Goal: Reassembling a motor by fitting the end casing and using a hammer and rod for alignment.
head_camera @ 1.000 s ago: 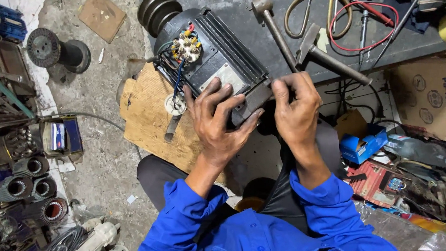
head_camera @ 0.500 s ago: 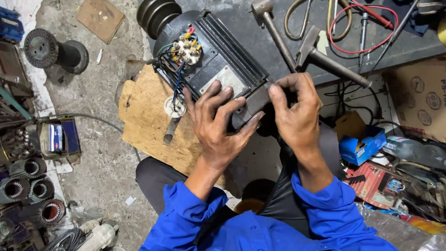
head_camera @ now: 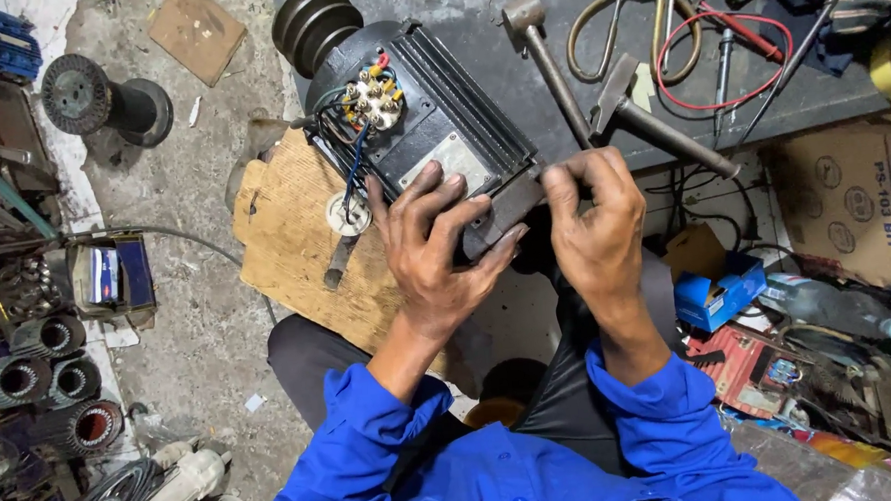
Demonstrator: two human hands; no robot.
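Gray concrete floor (head_camera: 198,321) is lying under everything, messy with parts. At the top, a dark bench (head_camera: 519,87) is holding tools. A big black motor (head_camera: 420,121) is lying at the near edge of the bench, partly over a wood board (head_camera: 285,237). Its open end is showing colored wires (head_camera: 371,101), and a grooved pulley (head_camera: 310,21) is sticking out at the far end.

Blue sleeves (head_camera: 394,453) are reaching up from the bottom. The left hand (head_camera: 436,251) is lying flat on the motor's near end with fingers spread, pressing and not closing around anything. The right hand (head_camera: 595,224) is curling its fingers over the motor's corner, gripping the edge.

Two hammers (head_camera: 558,75) are lying on the bench just beside the right hand. Scissors (head_camera: 616,18) and a red wire (head_camera: 728,58) are lying farther back. A small blue box (head_camera: 718,289) is sitting low on the right.
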